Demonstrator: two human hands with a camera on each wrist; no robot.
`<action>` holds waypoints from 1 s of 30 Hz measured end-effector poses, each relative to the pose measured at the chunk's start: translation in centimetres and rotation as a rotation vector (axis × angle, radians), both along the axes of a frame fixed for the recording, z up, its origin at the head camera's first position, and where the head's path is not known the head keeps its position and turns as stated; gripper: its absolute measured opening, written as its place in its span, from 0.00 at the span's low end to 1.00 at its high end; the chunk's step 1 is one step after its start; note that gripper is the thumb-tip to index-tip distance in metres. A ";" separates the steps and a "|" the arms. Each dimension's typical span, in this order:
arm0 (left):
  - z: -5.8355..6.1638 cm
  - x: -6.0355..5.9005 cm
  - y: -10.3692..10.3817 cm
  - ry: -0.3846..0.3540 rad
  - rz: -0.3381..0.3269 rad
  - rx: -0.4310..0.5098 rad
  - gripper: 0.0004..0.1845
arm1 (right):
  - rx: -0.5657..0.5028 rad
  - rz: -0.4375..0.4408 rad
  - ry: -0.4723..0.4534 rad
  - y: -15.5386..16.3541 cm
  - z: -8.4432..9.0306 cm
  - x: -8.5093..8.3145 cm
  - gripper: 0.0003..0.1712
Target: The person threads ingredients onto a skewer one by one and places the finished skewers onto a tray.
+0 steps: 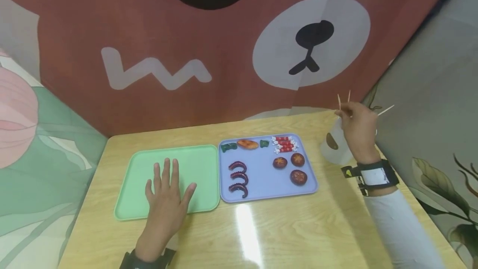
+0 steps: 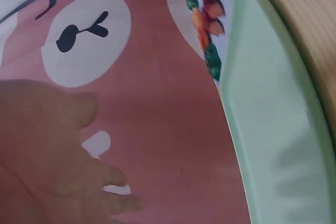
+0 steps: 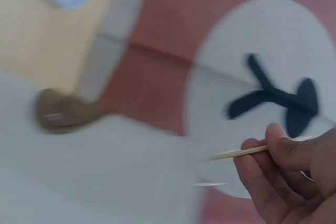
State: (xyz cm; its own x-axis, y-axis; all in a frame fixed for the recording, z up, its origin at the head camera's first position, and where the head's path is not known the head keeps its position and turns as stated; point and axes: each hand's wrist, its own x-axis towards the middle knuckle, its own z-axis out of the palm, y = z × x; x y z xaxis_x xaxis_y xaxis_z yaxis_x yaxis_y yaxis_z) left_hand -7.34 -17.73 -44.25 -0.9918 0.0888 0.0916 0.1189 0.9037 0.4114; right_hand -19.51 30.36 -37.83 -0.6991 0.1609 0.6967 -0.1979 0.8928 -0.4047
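Observation:
My left hand point(image 1: 167, 204) hovers over the green tray point(image 1: 203, 177), palm down with the fingers spread, holding nothing. At the table's far right, my right hand point(image 1: 360, 125) is above a white paper cup point(image 1: 343, 150) with a brown mark on its side. Thumb and fingertips pinch a thin wooden skewer point(image 3: 226, 155), plain in the right wrist view. Other thin sticks point(image 1: 386, 110) show around the cup's mouth, which the hand partly covers.
Right of the green tray, a lilac tray point(image 1: 261, 186) carries toy foods: octopus tentacles point(image 1: 239, 177), mushrooms point(image 1: 298, 177), red-and-white sticks point(image 1: 285, 144), green pieces point(image 1: 229, 147) and an orange-brown piece point(image 1: 247, 144). A bear-print cloth point(image 1: 149, 107) hangs behind the table.

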 end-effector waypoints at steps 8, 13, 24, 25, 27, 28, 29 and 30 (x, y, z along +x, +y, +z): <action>1.7 -0.5 2.6 0.491 -0.140 0.352 0.21 | -0.099 0.122 0.323 -3.6 7.3 3.7 0.08; 3.0 -1.6 6.1 0.604 -0.315 0.542 0.19 | -0.293 0.321 0.338 -7.7 10.3 6.2 0.04; 5.2 -2.3 12.1 0.326 -0.388 0.658 0.15 | -0.638 0.751 0.006 -17.2 7.5 7.0 0.06; 5.2 -2.3 12.0 0.314 -0.368 0.660 0.12 | -0.636 0.758 -0.013 -17.8 7.2 6.9 0.07; 5.1 -2.3 11.5 0.297 -0.326 0.659 0.08 | -0.640 0.771 -0.059 -18.7 6.6 6.7 0.07; 5.0 -2.2 11.1 0.298 -0.300 0.654 0.07 | -0.656 0.789 -0.090 -19.0 6.3 6.6 0.07; 4.9 -2.1 10.6 0.303 -0.273 0.650 0.06 | -0.664 0.805 -0.126 -19.3 6.0 6.4 0.08; 4.7 -2.0 10.1 0.312 -0.245 0.644 0.05 | -0.662 0.817 -0.165 -19.4 5.7 6.2 0.09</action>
